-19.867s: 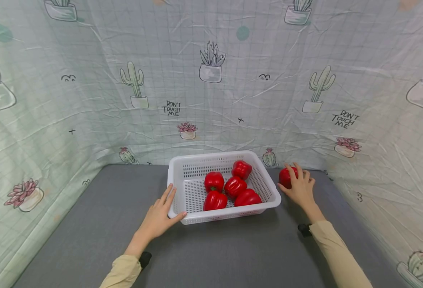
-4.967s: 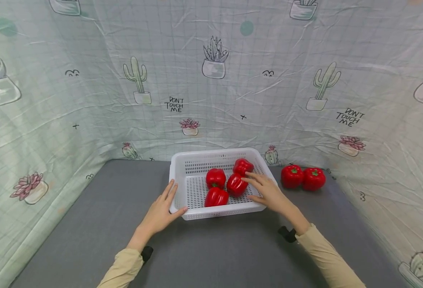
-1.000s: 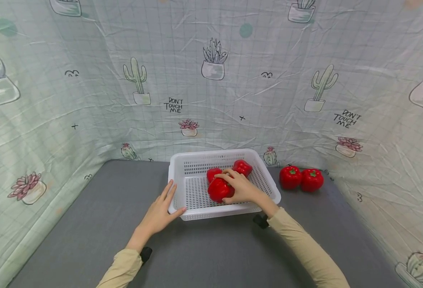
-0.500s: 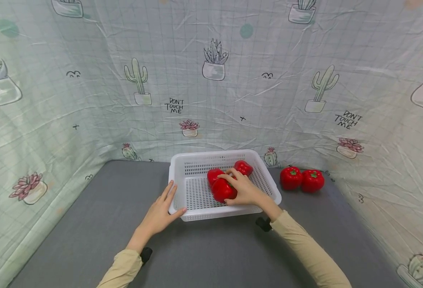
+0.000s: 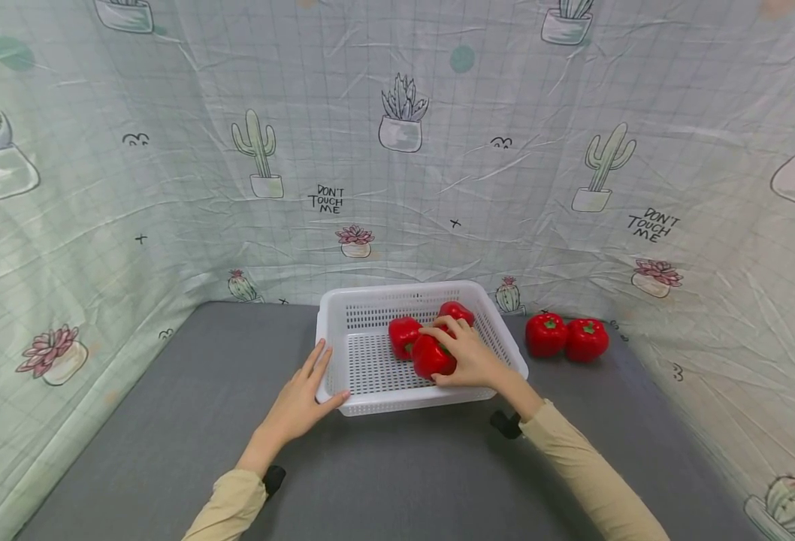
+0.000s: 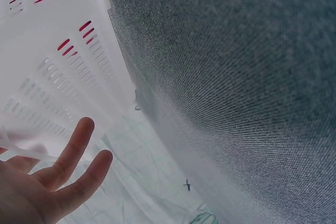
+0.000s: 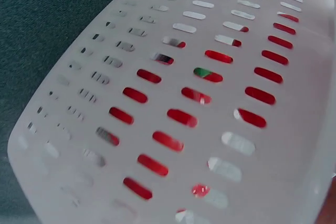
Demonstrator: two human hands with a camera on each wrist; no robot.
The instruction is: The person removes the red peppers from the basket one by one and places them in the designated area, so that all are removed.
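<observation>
My left hand rests on the left front corner of a white plastic basket, fingers extended along the rim and thumb on the front edge. In the left wrist view, two fingers of the left hand stick out beside the slotted wall. Inside the basket, my right hand grips a red bell pepper between thumb and fingers. Another bell pepper lies just left of it, and a third sits near the back right. More red shows behind the right hand's fingers.
Two red bell peppers stand side by side on the grey table, right of the basket. A cactus-print curtain hangs behind and along both sides. The slotted basket wall fills most of the right wrist view.
Over twenty seconds, a second bell pepper has joined the one right of the basket. In the last second, my right hand has moved its pepper rightward inside the basket; my left hand stays put.
</observation>
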